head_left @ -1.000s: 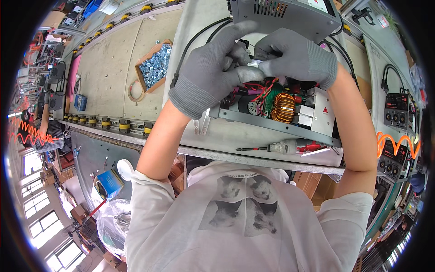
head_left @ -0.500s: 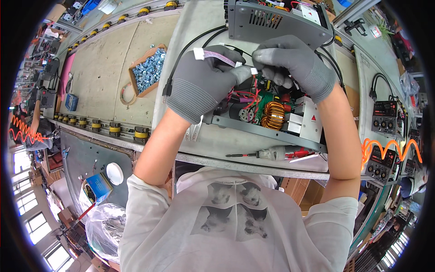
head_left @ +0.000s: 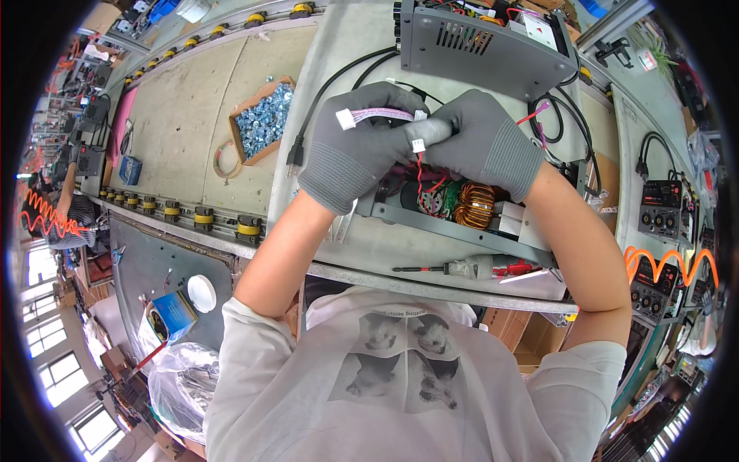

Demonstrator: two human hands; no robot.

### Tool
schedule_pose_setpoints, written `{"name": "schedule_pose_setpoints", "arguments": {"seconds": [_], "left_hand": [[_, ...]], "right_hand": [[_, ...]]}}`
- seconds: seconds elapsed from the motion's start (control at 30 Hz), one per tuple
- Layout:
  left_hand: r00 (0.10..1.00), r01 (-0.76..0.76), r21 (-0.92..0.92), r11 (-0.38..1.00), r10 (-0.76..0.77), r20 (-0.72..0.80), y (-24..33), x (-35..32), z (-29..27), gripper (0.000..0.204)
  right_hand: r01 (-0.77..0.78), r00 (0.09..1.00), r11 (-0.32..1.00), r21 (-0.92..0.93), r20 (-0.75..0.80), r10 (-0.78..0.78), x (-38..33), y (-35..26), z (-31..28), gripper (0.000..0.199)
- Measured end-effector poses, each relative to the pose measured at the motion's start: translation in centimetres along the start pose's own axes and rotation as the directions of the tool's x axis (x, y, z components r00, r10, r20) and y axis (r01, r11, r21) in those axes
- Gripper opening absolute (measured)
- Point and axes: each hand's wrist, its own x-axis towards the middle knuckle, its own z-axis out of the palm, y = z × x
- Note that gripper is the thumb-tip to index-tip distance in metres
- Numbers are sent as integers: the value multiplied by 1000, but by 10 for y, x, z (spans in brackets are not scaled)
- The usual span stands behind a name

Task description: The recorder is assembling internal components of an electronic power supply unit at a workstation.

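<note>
Bench (head_left: 377, 242): gap btwn edge & chassis (head_left: 462, 233); L hand (head_left: 346, 154) holds cable (head_left: 381, 113).

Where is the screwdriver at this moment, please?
The screwdriver lies right of centre in the head view, between the open chassis and the bench's front edge.

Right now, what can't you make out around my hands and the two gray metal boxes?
In the head view:
What the left hand and right hand grip: hidden by the hands themselves.
Near box: the hands cover part of its inside.
Far box: cut off by the upper edge.
White plug: holes too small to count.
</note>
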Motion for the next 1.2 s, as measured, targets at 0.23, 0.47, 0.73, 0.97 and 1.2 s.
{"name": "schedule_pose_setpoints", "arguments": {"seconds": [0.23,0.47,0.73,0.97,1.2], "left_hand": [[986,-142,320,937,161,-33,-6,-2,2,20],[955,-186,615,766,288,-69,-14,3,3,29],[972,-188,535,823,234,-17,-14,2,1,27],[951,-239,644,726,309,4,-19,1,-5,32],[928,-301,740,601,364,82,-21,-1,-7,37]], "right_hand": [[117,980,977,-180,-141,-143,-3,6,-4,25],[87,988,996,-38,-128,-91,-7,8,-1,25],[-5,953,998,-56,-302,-12,-16,-5,17,18],[-114,924,915,-386,-380,-46,-10,14,16,20],[-156,910,925,-347,-414,-1,3,18,24,21]]}}
